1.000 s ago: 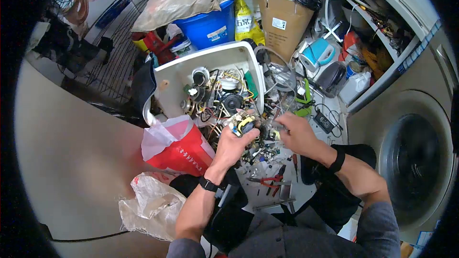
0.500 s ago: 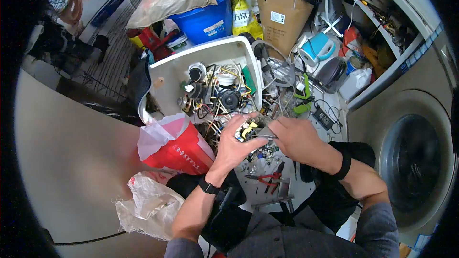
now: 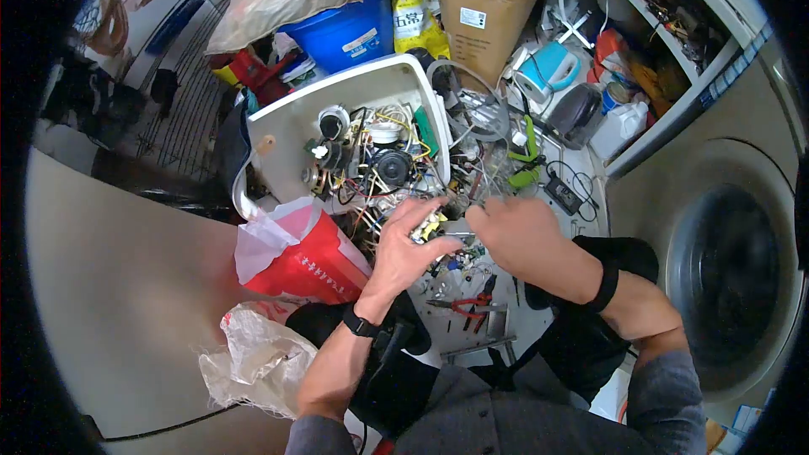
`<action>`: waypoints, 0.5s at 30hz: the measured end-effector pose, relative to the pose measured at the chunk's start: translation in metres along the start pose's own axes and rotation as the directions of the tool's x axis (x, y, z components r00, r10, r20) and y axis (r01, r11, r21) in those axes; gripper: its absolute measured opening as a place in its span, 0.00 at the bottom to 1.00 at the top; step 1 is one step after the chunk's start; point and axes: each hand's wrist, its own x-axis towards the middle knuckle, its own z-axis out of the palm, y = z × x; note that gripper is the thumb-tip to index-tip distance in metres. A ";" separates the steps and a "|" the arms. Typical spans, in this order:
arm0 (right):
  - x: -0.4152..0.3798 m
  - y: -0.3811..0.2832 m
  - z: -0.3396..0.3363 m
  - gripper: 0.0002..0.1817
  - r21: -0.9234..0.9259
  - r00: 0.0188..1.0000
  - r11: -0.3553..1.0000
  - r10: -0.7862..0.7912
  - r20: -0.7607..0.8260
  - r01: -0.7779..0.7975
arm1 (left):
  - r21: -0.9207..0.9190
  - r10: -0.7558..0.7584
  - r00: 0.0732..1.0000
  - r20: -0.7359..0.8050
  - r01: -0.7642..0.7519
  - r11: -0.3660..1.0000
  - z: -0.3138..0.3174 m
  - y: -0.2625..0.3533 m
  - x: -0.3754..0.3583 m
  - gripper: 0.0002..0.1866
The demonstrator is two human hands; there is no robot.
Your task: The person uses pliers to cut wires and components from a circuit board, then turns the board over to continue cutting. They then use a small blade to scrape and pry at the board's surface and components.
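Observation:
My left hand point(image 3: 403, 254) grips a small part with yellow and white pieces point(image 3: 431, 226), thumb and fingers curved around it. Just to its right, my right hand point(image 3: 516, 232) is closed at a piece of grey metal point(image 3: 459, 227), mostly covered by the fingers. Both hands are over a heap of small electronic scraps point(image 3: 463, 263), near the front edge of a white bin point(image 3: 345, 88) full of wires, motors and a round black speaker-like part point(image 3: 393, 168). Red-handled pliers point(image 3: 468, 305) lie on the floor below the hands.
A red paper bag point(image 3: 316, 261) stands left of my left hand, with a whitish woven sack point(image 3: 257, 360) below it. Behind are a blue bucket point(image 3: 350, 32) and a cardboard box point(image 3: 484, 21). A black power adapter point(image 3: 560, 194) lies right; the washing machine point(image 3: 726, 261) stands beyond.
The whole view has shifted slightly. My right hand has turned and now hides more of the metal piece. My left hand keeps its grip on the small part.

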 end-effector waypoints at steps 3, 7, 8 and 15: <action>0.001 -0.001 0.010 0.11 0.006 0.998 1.000 0.024 -0.061 -0.023 | -0.069 -0.080 0.997 0.020 0.081 0.994 0.002 0.002 0.000 0.32; -0.001 -0.005 0.014 0.10 0.001 0.999 0.999 0.049 -0.021 -0.049 | -0.089 -0.131 0.991 0.037 0.134 0.987 0.005 0.000 -0.001 0.29; -0.002 -0.004 0.018 0.09 0.014 0.998 0.999 0.044 -0.033 -0.043 | -0.088 -0.131 0.991 0.038 0.134 0.987 0.006 -0.001 -0.001 0.29; 0.004 -0.001 0.027 0.07 0.036 0.997 0.999 0.037 -0.065 -0.035 | -0.225 -0.230 0.973 0.023 0.229 0.947 0.011 -0.002 -0.003 0.28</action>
